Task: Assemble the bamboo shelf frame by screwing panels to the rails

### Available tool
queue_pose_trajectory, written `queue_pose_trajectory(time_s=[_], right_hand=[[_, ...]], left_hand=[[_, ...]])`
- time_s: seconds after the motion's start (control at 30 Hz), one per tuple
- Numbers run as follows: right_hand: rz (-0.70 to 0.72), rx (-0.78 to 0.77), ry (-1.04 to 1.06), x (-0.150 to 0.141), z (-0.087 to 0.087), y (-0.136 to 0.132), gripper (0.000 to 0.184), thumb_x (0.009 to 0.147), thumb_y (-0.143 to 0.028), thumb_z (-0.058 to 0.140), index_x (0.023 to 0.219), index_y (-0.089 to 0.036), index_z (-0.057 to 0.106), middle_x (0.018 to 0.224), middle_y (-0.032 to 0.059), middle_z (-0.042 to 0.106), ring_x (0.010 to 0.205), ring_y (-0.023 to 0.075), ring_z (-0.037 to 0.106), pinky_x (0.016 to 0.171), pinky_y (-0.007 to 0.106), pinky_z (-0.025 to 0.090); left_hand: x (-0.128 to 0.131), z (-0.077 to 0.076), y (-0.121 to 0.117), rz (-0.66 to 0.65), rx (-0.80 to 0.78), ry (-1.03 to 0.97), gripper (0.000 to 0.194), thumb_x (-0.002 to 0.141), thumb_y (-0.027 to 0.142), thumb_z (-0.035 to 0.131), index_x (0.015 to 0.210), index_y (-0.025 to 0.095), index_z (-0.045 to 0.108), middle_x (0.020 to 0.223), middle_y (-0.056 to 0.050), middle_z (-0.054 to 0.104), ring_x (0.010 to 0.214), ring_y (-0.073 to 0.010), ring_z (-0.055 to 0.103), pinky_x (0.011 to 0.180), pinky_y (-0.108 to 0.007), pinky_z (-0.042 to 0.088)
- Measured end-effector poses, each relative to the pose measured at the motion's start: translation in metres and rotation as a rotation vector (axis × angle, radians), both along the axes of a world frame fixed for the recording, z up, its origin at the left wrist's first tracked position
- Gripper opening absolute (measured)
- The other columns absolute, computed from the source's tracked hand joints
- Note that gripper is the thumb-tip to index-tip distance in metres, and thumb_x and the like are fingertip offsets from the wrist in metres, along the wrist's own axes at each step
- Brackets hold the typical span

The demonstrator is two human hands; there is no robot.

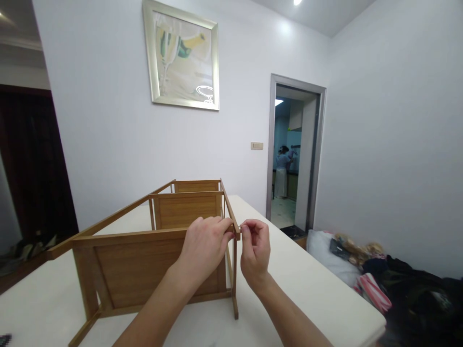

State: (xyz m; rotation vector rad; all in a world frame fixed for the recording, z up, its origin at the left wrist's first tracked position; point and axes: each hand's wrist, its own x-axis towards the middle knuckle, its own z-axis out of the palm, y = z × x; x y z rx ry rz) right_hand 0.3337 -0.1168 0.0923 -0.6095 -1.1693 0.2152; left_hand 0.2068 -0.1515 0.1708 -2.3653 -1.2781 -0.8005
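A brown wooden shelf rack (139, 270) lies on its side on the white table (300, 284), its shelf boards standing upright between long rails. My left hand (208, 241) is closed over the top edge of the nearest board, with thumb and fingers at the corner by the right-hand rail (231, 212). Just outside that rail, my right hand (256, 248) pinches a small, thin, screw-like piece (240, 226) between thumb and forefinger. Its tip meets the rail near the corner; fingers cover most of it, so its exact kind is unclear.
Clothes and bags (405, 284) are heaped beyond the table's right edge. A framed picture (149, 58) hangs on the wall ahead. Through the doorway (270, 144) a person (281, 168) stands in another room. A dark object (5, 340) lies at the table's lower left.
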Motion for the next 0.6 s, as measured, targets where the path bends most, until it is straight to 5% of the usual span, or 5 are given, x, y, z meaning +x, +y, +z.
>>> queue_pose_trajectory(time_s=[0.6], right_hand=[[0.071,-0.004,0.023,0.0045,0.0032,-0.0047,0.014,0.09,-0.029,0.063,0.099,-0.022,0.055,0.095,0.0057,0.066,0.087,0.0185,0.065,0.078,0.035,0.055]], left_hand=[[-0.0014,0.0011,0.0009,-0.012,-0.009,-0.005,0.014,0.094,0.022,0.052,0.085,0.021,0.063,0.081,-0.001,0.07,0.077,-0.0192,0.063,0.068,-0.033,0.035]])
